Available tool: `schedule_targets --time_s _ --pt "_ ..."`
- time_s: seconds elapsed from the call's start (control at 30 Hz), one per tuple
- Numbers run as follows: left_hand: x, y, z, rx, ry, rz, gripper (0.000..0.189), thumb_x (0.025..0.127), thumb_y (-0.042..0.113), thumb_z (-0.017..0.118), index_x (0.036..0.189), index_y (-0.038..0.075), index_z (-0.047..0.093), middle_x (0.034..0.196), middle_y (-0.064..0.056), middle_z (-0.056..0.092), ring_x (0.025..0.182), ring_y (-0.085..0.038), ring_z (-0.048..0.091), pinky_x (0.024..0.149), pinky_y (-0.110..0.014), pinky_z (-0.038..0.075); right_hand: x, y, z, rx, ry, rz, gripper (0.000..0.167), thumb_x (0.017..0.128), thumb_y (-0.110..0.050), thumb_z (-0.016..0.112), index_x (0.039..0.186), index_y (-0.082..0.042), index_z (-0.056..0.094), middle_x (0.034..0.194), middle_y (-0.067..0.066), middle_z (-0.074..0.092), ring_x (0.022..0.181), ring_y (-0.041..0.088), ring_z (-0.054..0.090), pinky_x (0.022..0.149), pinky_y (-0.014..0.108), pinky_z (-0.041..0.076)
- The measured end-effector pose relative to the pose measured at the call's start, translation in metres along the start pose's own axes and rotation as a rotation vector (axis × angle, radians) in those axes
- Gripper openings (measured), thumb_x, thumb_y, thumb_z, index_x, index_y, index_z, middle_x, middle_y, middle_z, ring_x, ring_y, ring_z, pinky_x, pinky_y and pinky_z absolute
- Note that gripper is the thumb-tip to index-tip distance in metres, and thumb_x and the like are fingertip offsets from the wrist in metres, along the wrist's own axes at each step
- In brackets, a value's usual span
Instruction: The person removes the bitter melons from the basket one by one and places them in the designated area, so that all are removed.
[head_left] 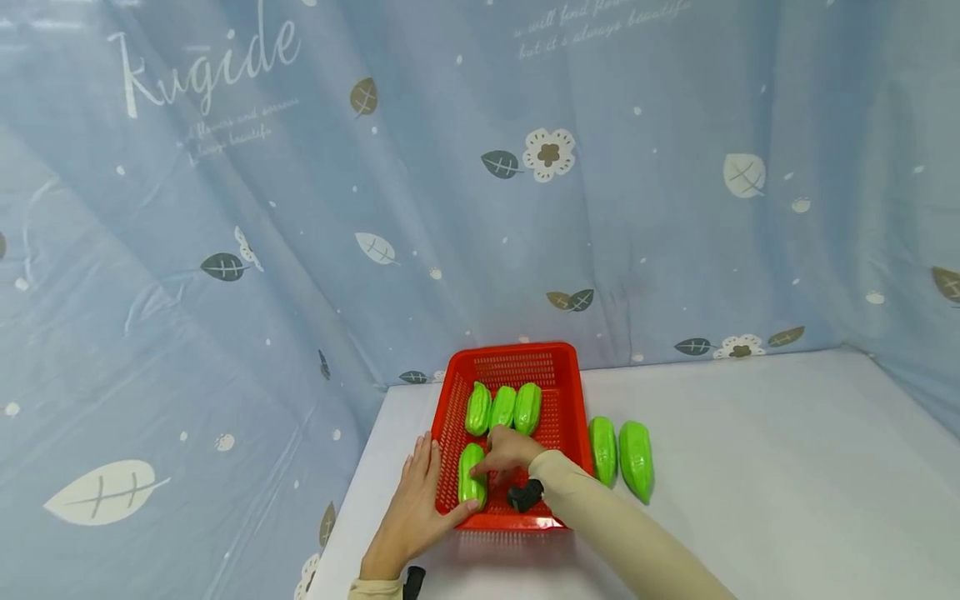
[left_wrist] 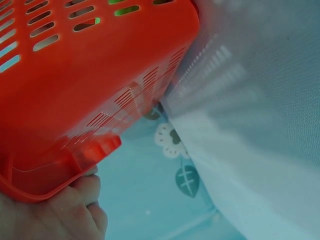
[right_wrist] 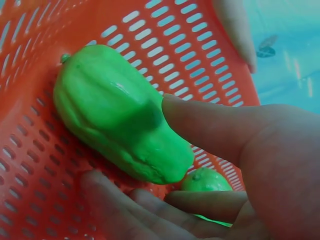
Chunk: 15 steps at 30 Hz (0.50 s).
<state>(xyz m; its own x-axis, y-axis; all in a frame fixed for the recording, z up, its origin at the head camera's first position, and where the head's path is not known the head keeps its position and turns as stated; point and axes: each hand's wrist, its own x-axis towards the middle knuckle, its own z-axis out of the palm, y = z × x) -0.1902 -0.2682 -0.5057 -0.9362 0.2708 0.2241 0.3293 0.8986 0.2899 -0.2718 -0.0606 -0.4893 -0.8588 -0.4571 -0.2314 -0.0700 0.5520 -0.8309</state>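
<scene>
Inside the red basket (head_left: 558, 417), a shiny, ridged green papaya (right_wrist: 115, 110) lies along the left wall near the front corner. My right hand (head_left: 512, 450) reaches in over it, thumb tip at its side and the other fingers spread apart from it. At the basket's front left corner, my left hand (head_left: 415, 504) holds the rim, fingers along the outer left side and thumb over the front edge. Further back in the basket lie three more green papayas (head_left: 528, 408), side by side. The left wrist view shows knuckles under the basket's rim (left_wrist: 45, 192).
Two green papayas (head_left: 636, 461) lie on the white tabletop (head_left: 750, 467) just right of the basket. A blue curtain (head_left: 465, 208) printed with leaves and flowers hangs behind the table and down its left side.
</scene>
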Motion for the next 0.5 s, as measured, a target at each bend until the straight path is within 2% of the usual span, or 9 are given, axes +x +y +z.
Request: schedule_targets --time_s 0.2,0.33,0.5 --pt "0.0022 0.0014 -0.0026 -0.007 -0.020 -0.011 0.114 0.087 0.075 0.061 0.161 -0.005 0.026 0.174 -0.020 0.014 0.161 -0.039 0.018 0.128 -0.060 0.024 0.0010 -0.0017 0.0003 0.032 0.005 0.019 0.023 0.085 -0.017 0.086 0.075 -0.002 0.070 0.084 0.028 0.075 0.076 0.038 0.078 0.066 0.037 0.064" --pt "0.0013 0.0013 -0.0029 -0.007 -0.026 -0.020 0.115 0.086 0.075 0.062 0.161 -0.005 0.025 0.174 -0.020 0.013 0.161 -0.039 0.017 0.128 -0.061 0.024 0.0014 -0.0020 0.0024 0.031 0.024 0.031 0.023 0.084 -0.018 0.087 0.081 -0.003 0.069 0.083 0.023 0.073 0.074 0.035 0.077 0.066 0.034 0.063" --pt "-0.0001 0.0008 -0.0013 -0.016 -0.031 -0.026 0.116 0.086 0.075 0.061 0.162 -0.004 0.024 0.174 -0.019 0.012 0.162 -0.039 0.016 0.128 -0.061 0.024 0.0028 -0.0007 0.0043 0.016 0.044 0.037 0.023 0.083 -0.017 0.087 0.075 -0.003 0.070 0.079 0.024 0.073 0.062 0.027 0.071 0.056 0.027 0.053"
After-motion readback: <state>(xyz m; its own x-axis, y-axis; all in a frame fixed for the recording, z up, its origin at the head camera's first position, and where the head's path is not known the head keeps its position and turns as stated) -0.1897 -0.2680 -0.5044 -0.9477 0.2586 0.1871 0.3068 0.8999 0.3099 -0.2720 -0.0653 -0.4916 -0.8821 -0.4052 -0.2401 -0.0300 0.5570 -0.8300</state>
